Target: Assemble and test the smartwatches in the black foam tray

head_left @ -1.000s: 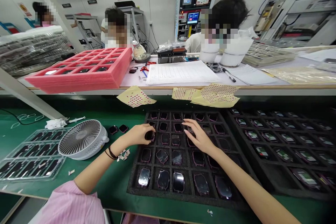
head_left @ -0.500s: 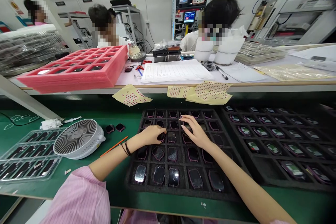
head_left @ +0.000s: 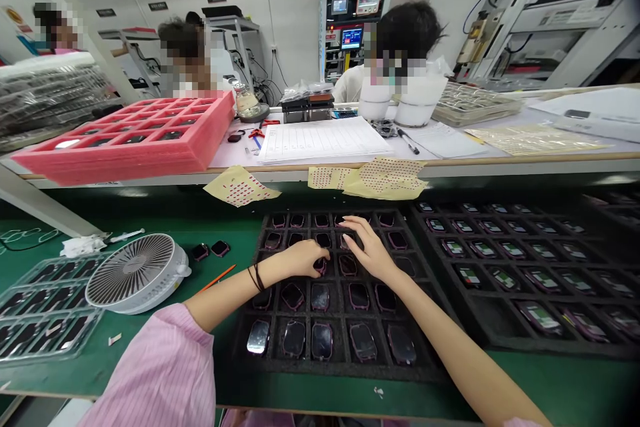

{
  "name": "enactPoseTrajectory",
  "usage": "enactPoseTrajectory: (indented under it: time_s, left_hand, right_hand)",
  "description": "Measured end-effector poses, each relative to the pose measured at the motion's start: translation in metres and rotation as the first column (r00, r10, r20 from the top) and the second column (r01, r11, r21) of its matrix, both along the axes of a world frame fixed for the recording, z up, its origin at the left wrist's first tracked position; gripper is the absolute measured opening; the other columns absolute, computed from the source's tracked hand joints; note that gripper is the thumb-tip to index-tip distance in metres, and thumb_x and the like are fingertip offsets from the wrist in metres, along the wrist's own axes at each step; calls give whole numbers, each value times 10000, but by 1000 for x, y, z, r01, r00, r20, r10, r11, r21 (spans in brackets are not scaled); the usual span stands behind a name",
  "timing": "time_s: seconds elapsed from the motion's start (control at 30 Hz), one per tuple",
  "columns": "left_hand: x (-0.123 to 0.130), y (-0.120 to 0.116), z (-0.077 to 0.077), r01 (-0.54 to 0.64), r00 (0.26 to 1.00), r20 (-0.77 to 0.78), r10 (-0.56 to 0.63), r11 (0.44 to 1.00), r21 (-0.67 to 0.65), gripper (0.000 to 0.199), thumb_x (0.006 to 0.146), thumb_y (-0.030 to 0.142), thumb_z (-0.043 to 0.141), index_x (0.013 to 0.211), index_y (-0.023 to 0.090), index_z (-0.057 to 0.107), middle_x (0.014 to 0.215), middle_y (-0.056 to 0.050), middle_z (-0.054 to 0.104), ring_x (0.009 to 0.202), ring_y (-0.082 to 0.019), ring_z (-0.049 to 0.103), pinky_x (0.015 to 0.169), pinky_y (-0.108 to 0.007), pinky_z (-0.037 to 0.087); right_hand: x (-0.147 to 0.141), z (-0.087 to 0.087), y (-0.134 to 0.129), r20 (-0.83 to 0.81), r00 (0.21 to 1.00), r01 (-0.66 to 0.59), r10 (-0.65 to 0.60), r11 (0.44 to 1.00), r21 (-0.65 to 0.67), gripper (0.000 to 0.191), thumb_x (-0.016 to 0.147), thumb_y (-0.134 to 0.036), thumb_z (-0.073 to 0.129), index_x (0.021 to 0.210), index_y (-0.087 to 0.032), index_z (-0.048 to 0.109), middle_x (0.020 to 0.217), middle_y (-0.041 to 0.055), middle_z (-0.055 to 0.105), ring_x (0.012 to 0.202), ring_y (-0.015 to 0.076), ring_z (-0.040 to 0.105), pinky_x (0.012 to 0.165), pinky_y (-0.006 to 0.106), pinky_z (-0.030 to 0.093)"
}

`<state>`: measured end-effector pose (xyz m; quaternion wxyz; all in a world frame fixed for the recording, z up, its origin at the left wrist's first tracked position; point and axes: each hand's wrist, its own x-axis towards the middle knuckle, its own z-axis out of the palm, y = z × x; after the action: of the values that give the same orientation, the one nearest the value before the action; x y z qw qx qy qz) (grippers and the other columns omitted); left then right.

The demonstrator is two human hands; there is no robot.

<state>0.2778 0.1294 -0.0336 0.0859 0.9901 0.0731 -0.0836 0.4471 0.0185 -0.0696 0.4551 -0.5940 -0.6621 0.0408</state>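
Head view: the left hand [head_left: 304, 259] curls over a smartwatch case [head_left: 321, 267] in a middle compartment of the black foam tray [head_left: 345, 369]. Thumb and fingertips are nearly together at the case; whether they grip it cannot be determined. The right hand [head_left: 371, 251] holds nothing, fingers spread, over neighbouring compartments.

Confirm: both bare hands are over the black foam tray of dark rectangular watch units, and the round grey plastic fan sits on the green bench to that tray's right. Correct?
Not quite: the head view shows the round grey plastic fan left of the black foam tray. The rest stands: left hand and right hand over the tray, fan on the green bench.
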Motion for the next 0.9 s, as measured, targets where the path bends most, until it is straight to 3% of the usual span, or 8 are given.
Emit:
enactPoseTrajectory:
  time_s: [0.2,0.33,0.53,0.7,0.8,0.9]
  left_hand:
    - [5,-5,6,-85,996,7,85,996,-6,355,672,189,705,1024,154,672,952,-111,702,878,-269,656,731,-311,500]
    - [27,-15,15,-88,990,106,94,994,-58,350,686,263,716,1016,153,676,922,-97,713,846,-255,664,746,-312,499]
    - [68,-37,-1,-66,998,0,66,998,-11,342,651,231,723,969,114,674,893,-129,708,834,-280,665,691,-317,508]
    - [70,-39,-14,-66,998,5,66,998,-4,489,640,175,714,1108,95,600,1049,-181,667,938,-316,644,744,-350,504]
    - [54,-35,-11,-105,992,72,108,994,-42,486,683,265,698,1132,143,561,1034,-130,676,932,-284,648,755,-331,501]
    - [27,-35,-1,-227,938,243,248,967,-113,526,712,317,687,1161,133,484,980,-116,679,898,-264,652,742,-320,500]
  right_hand:
    - [1,3,-1,-15,1000,14,-14,1000,16,274,946,-304,386,1191,-251,496,1254,95,481,1204,228,464,1040,426,378]
    - [4,2,0,-80,995,62,-57,996,64,271,942,-304,395,1182,-241,501,1223,105,494,1178,233,475,999,431,408]
    - [8,-1,5,-274,955,147,-112,983,109,253,915,-334,434,1110,-214,541,1105,97,533,998,211,568,844,388,483]
    - [10,-9,9,-416,892,161,-175,985,-69,304,841,-407,486,1039,-192,568,915,62,569,806,190,580,707,340,487]
    - [7,-16,9,-514,830,77,-217,957,-280,399,779,-501,512,1026,-192,563,732,9,537,635,169,536,575,308,463]
    - [-4,-20,7,-660,714,-74,-234,912,-403,496,749,-588,511,1067,-207,532,763,13,546,653,182,554,496,282,446]
